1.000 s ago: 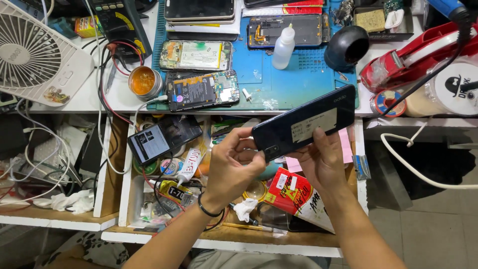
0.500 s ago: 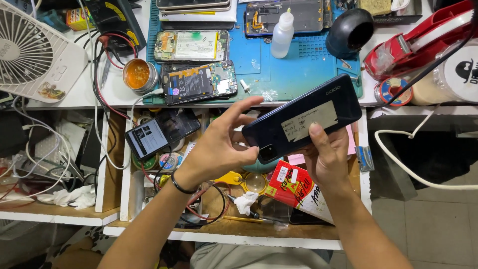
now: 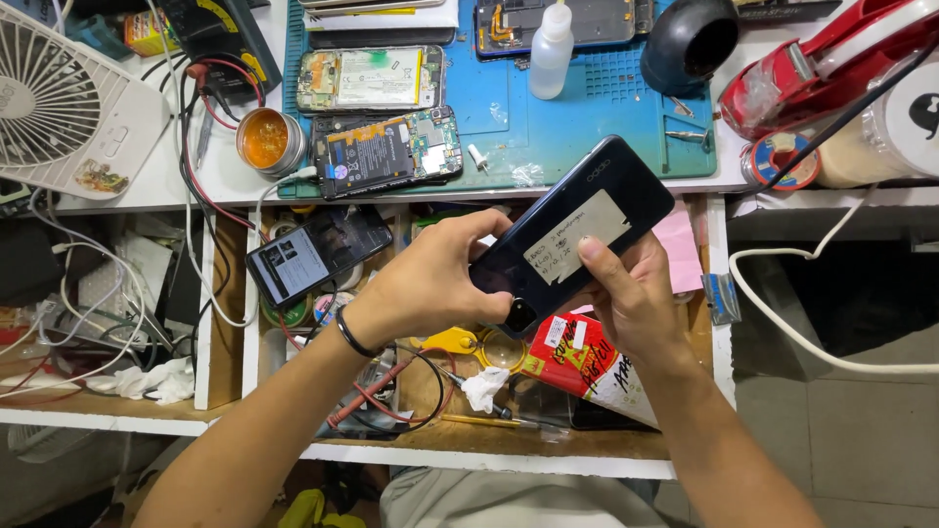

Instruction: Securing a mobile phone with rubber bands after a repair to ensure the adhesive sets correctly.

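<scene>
A dark phone [image 3: 577, 235] is held back-up and tilted, its upper end toward the top right, above an open drawer [image 3: 227, 323] full of tools and just below the edge of the bench [image 3: 176, 186]. A pale paper label [image 3: 575, 238] with handwriting is stuck across its back. The left hand [image 3: 430, 284] grips the lower left end of the phone, fingers curled over its edge near the camera corner; a black band sits on that wrist. The right hand [image 3: 636, 298] cups the phone from below on the right, with its thumb pressed on the label.

Just under the phone, in the drawer, lie a red packet [image 3: 577, 357], a yellow tool [image 3: 452, 341], a crumpled white tissue [image 3: 483, 387] and red and black leads [image 3: 391, 381]. To the left in the same drawer, a second phone [image 3: 318, 252] lies with its screen lit.

On the bench above, a blue mat [image 3: 606, 108] carries an opened phone [image 3: 386, 152] with its boards and battery showing, another opened one [image 3: 370, 78] behind it, and a white squeeze bottle [image 3: 551, 47] standing upright. A round tin of amber paste [image 3: 266, 140] sits just left of the mat. A white fan [image 3: 68, 103] stands at the far left, a black dome-shaped thing [image 3: 690, 39] at the mat's upper right, and a red tool [image 3: 822, 64] at the far right. A white cable [image 3: 812, 332] loops down on the right side.
</scene>
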